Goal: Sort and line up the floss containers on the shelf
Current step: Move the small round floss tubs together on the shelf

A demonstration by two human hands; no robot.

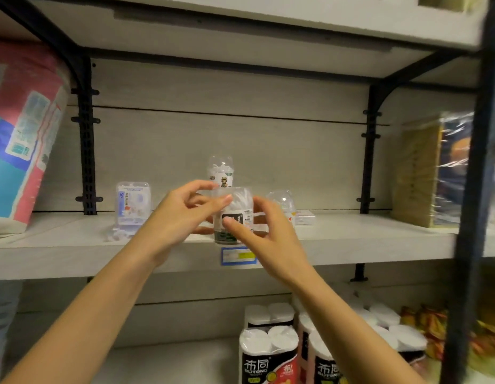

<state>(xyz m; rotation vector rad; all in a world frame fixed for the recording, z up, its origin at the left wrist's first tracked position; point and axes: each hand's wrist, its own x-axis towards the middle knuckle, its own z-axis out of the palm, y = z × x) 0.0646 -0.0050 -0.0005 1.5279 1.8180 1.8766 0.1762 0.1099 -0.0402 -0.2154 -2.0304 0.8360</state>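
Note:
A clear floss jar with a dark label (236,209) stands at the front edge of the grey shelf (74,253). My left hand (182,214) touches its upper left side and my right hand (257,231) holds its lower right side. Behind it stands a taller clear bottle with a cartoon label (221,170). A flat clear floss box with blue print (133,202) stands upright at the left, with small loose clear pieces (117,235) in front of it. A dome-topped clear container (282,202) and a small flat white box (306,217) sit at the right, partly hidden by my right hand.
A large pink and blue package (22,134) leans at the shelf's left end. A plastic-wrapped yellow and dark pack (434,173) stands at the right end. A blue price tag (238,256) hangs on the shelf edge. Toilet-paper rolls (271,345) fill the lower shelf. A black post (473,217) runs down the right.

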